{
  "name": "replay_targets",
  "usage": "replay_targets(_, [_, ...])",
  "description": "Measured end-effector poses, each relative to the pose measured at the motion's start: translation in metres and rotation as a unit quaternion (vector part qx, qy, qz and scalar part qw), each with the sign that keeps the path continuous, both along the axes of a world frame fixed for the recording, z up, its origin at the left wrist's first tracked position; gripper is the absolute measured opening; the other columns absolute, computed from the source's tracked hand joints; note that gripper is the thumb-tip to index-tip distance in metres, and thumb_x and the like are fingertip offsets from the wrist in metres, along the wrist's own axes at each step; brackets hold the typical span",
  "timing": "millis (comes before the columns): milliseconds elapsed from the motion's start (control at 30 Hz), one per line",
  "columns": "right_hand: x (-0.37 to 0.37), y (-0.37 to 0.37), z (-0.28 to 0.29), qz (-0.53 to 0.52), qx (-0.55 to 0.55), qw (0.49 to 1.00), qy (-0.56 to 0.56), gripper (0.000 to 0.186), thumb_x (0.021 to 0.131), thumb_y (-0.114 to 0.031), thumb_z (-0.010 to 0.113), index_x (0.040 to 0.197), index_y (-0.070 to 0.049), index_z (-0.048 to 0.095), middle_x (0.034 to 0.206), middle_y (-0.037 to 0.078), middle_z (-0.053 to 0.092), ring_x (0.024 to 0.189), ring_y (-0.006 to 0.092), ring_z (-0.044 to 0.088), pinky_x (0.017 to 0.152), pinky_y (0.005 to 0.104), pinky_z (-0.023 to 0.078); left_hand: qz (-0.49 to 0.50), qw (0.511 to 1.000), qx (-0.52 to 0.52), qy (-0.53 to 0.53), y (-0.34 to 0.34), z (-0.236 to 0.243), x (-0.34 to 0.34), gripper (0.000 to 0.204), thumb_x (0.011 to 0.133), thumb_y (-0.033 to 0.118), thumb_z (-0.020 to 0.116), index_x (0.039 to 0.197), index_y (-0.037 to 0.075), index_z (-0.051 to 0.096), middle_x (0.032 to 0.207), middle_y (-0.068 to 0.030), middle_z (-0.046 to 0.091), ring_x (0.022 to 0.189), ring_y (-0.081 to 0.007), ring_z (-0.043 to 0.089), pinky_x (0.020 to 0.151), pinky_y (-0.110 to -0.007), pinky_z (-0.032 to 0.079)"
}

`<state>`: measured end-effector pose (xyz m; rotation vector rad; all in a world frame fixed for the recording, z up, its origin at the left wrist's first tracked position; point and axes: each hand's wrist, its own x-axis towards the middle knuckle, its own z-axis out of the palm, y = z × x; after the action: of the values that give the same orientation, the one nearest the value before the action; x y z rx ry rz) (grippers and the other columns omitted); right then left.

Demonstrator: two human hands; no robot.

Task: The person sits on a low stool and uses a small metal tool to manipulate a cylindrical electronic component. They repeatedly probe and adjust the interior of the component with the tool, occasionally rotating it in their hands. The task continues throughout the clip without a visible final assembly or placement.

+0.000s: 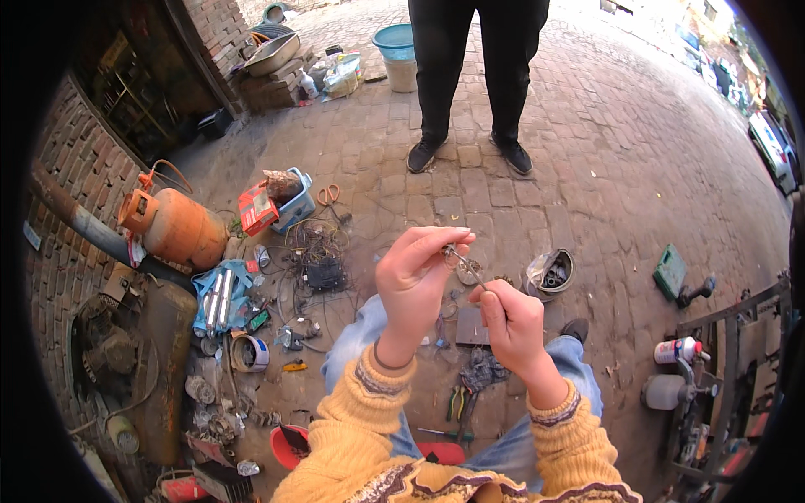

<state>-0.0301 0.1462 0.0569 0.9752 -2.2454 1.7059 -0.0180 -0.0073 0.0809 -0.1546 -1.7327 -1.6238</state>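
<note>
Both of my hands are raised in front of me over the brick paving, between my knees. My left hand (411, 281) is closed, with thumb and fingertips pinching a small round metal part (450, 255); the fingers partly cover it. My right hand (514, 325) is closed around the near end of a thin metal rod (472, 273). The rod slants up and left, and its far end meets the small part; whether it goes in cannot be told. Below the hands lie a dark flat block (471, 328), a crumpled dark bag (484, 369) and pliers (457, 402).
A tin of parts (552, 273) stands ahead to the right. At left are tangled wires (319, 243), an orange gas cylinder (180, 226), a blue basket (293, 204) and an open can (250, 353). A person in black trousers (478, 59) stands ahead. A metal rack (729, 360) is at right.
</note>
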Motion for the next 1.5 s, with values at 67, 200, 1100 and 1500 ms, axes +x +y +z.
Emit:
replay_targets(67, [-0.001,0.0,0.001,0.005,-0.001,1.0,-0.002,0.027,0.104,-0.018,0.052,0.089,0.0,0.066,0.059,0.003,0.052,0.052,0.0101,0.053,0.05,0.0254,0.041,0.0,1.0,0.0,-0.014,0.001,0.001,0.001,0.022,0.085,-0.012,0.069,0.105,-0.003,0.072,0.099,-0.0081,0.068,0.091,-0.0158,0.071,0.077,-0.023,0.057])
replay_targets(200, [0.0,0.003,0.003,0.012,0.01,0.999,-0.039,0.012,0.095,-0.009,0.06,0.085,-0.004,0.064,0.068,0.014,0.06,0.057,0.0312,0.06,0.053,0.0372,0.049,-0.018,0.999,0.032,-0.032,0.002,0.002,0.001,0.023,0.085,-0.013,0.069,0.105,-0.003,0.072,0.098,-0.0079,0.068,0.09,-0.016,0.071,0.077,-0.024,0.057])
replay_targets(1100, [-0.014,0.018,0.009,0.018,0.02,0.999,0.025,0.024,0.101,-0.016,0.054,0.086,-0.002,0.067,0.06,0.003,0.055,0.053,0.0116,0.056,0.051,0.0259,0.044,-0.026,0.997,-0.057,-0.043,-0.005,0.002,0.004,0.031,0.082,-0.014,0.069,0.111,-0.003,0.071,0.1,-0.0098,0.07,0.088,-0.0141,0.069,0.071,-0.022,0.053])
replay_targets(1500, [-0.012,0.016,0.007,0.027,0.019,0.999,0.006,0.028,0.103,-0.018,0.052,0.086,-0.002,0.066,0.056,0.001,0.051,0.051,0.0103,0.052,0.05,0.0255,0.041,0.089,0.983,-0.155,-0.04,-0.004,0.01,0.009,0.033,0.074,-0.008,0.078,0.105,0.005,0.076,0.084,-0.0054,0.071,0.069,-0.0102,0.064,0.059,-0.022,0.051])
